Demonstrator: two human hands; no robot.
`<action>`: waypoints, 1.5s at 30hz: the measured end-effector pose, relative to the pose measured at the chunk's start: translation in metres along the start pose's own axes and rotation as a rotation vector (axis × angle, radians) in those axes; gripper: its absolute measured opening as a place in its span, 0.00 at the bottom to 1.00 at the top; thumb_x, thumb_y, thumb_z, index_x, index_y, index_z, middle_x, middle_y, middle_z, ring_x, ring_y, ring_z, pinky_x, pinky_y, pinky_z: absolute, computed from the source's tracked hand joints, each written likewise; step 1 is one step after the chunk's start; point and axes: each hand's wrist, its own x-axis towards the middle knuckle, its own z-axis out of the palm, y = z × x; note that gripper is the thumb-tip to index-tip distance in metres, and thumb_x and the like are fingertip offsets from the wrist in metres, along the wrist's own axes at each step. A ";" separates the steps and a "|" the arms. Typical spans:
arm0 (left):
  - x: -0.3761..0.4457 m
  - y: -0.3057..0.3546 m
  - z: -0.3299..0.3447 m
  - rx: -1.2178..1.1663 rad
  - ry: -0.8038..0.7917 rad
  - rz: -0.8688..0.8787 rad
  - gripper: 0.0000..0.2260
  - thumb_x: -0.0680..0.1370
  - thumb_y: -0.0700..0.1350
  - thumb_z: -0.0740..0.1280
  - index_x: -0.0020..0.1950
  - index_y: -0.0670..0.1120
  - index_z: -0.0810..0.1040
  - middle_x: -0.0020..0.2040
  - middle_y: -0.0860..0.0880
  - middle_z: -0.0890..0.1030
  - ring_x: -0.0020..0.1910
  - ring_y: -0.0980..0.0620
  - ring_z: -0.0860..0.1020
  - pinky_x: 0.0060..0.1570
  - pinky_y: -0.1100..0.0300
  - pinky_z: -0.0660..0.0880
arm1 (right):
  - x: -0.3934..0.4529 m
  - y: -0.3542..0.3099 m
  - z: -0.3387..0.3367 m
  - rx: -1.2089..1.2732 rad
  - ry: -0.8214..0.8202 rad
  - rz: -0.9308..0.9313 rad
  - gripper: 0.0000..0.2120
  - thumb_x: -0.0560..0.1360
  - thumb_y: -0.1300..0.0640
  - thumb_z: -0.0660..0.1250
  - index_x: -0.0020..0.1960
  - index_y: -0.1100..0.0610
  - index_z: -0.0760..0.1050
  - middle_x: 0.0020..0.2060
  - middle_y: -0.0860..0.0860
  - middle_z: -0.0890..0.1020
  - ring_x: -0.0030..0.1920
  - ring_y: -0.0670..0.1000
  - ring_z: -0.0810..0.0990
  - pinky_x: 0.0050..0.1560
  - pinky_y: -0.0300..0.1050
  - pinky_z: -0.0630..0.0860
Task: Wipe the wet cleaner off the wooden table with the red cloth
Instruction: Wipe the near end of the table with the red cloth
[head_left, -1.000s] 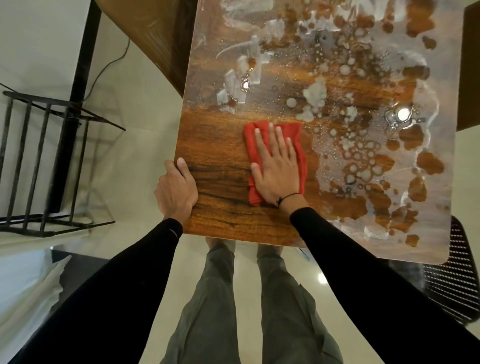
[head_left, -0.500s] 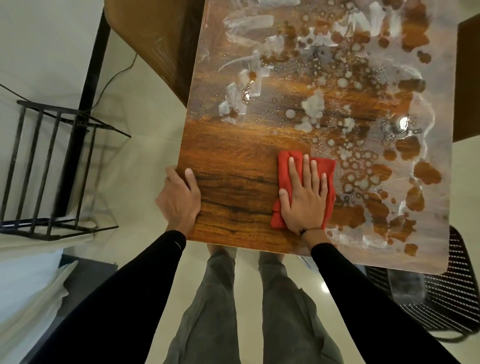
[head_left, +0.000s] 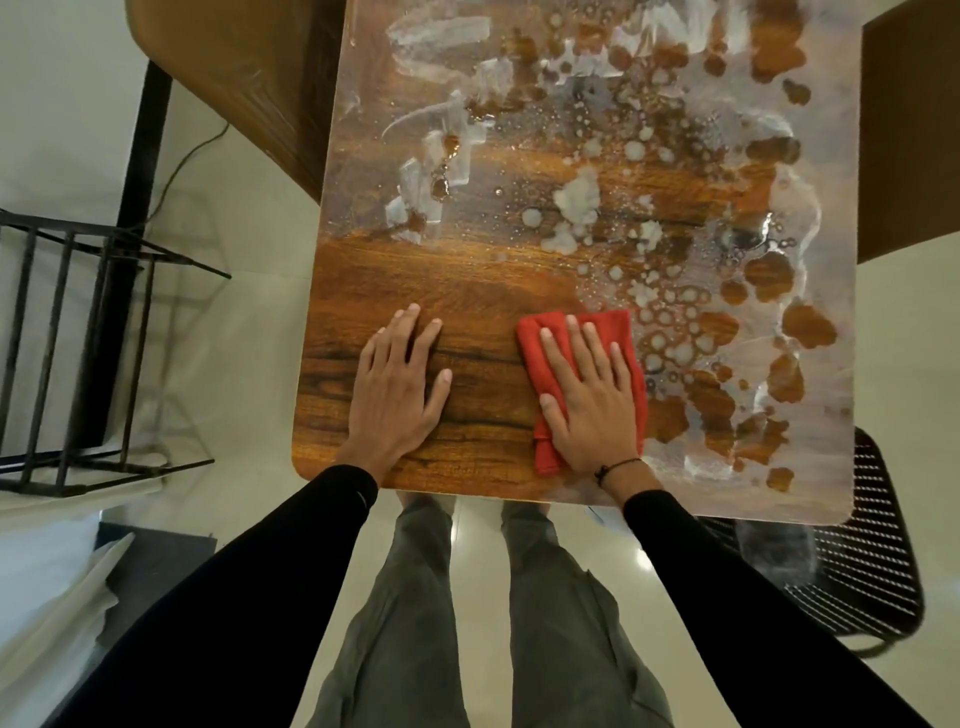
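Note:
The wooden table fills the middle of the head view. White foamy wet cleaner covers its far half and right side; the near left part shows bare wood grain. A folded red cloth lies near the front edge, at the border of the foam. My right hand presses flat on the cloth with straight fingers. My left hand rests flat on the bare wood to the left of the cloth, fingers straight and holding nothing.
A black metal rack stands on the floor at left. A black mesh chair sits under the table's near right corner. Another brown tabletop adjoins at the upper left. My legs stand at the front edge.
My right hand slid the cloth right and toward the front edge, widening the wiped wood. My left hand left the table's left edge and now lies flat on the tabletop.

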 end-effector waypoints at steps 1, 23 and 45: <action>-0.001 0.001 0.000 0.008 0.000 -0.001 0.28 0.88 0.60 0.57 0.86 0.50 0.61 0.88 0.45 0.58 0.87 0.43 0.58 0.86 0.42 0.54 | 0.000 0.010 -0.004 0.000 0.008 0.060 0.37 0.85 0.42 0.56 0.92 0.46 0.49 0.91 0.52 0.49 0.91 0.55 0.47 0.89 0.63 0.46; 0.004 0.006 -0.003 0.059 -0.025 -0.003 0.29 0.87 0.62 0.55 0.86 0.51 0.62 0.88 0.46 0.58 0.87 0.42 0.58 0.83 0.39 0.56 | 0.007 0.081 -0.017 -0.002 0.029 0.164 0.37 0.85 0.41 0.54 0.91 0.45 0.49 0.91 0.52 0.50 0.91 0.56 0.49 0.89 0.65 0.47; 0.039 0.069 -0.015 0.013 -0.074 0.107 0.24 0.88 0.54 0.57 0.83 0.46 0.66 0.85 0.40 0.64 0.85 0.41 0.63 0.83 0.43 0.59 | 0.019 0.074 -0.024 0.053 0.036 0.309 0.39 0.84 0.43 0.55 0.92 0.49 0.48 0.91 0.56 0.49 0.90 0.59 0.48 0.88 0.67 0.47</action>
